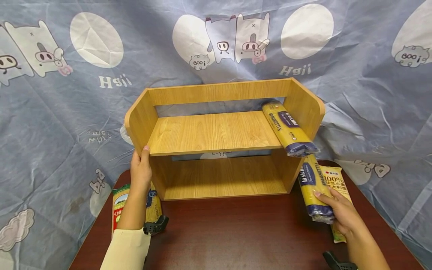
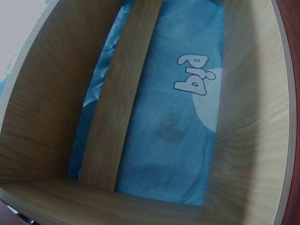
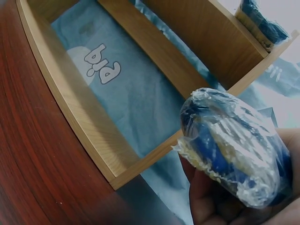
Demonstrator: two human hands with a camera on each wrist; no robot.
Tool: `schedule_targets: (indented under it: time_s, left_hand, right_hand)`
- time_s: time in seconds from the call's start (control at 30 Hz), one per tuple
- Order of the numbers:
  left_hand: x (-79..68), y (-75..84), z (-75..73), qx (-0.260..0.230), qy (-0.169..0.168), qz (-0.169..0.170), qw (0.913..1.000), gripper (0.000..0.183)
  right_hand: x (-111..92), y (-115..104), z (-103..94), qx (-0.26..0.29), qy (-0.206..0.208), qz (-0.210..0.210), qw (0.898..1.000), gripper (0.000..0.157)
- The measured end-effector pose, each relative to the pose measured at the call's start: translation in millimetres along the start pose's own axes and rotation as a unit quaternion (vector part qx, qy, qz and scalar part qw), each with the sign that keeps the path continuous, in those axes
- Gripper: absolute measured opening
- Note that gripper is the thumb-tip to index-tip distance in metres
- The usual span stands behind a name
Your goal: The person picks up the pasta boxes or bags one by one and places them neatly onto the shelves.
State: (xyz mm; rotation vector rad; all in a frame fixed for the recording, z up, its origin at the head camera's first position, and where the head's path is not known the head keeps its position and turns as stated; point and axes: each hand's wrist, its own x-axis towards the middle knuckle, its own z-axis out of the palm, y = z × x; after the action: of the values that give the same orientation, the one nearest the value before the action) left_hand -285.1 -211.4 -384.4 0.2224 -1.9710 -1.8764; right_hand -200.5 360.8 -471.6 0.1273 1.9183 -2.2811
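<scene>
A two-tier wooden shelf stands on the dark red table. My left hand grips the shelf's left side panel, thumb on the front edge. In my right hand is a yellow and dark blue pack of spaghetti, held beside the shelf's right side. Its crinkled clear end faces the camera in the right wrist view. A second spaghetti pack lies on the upper tier against the right panel, its near end jutting past the front edge. The left wrist view shows the shelf's inside.
Behind my left forearm are an Oli-labelled bag and another spaghetti pack, both partly hidden. A pale yellow pasta bag lies right of the shelf, partly behind my right hand. A printed blue-grey cloth hangs behind the table.
</scene>
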Motion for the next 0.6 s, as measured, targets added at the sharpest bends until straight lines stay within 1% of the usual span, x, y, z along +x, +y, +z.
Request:
schedule_targets:
  time_s: [0.2,0.33,0.6]
  left_hand:
    - [-0.6,1.1,-1.0,0.006,0.000,0.002,1.0000,0.056]
    - [-0.8,1.5,-1.0,0.006,-0.001,0.004,1.0000,0.057]
    - [0.2,0.3,-1.1,0.007,0.005,-0.001,1.0000,0.056]
  right_hand:
    - [-6,-4,0.4,0.008,0.004,-0.008,1.000,0.025]
    - [-8,-7,0.9,0.005,0.005,-0.013,1.000,0.027]
    - [-12,-11,3.0,0.022,-0.019,-0.054,0.998,0.027]
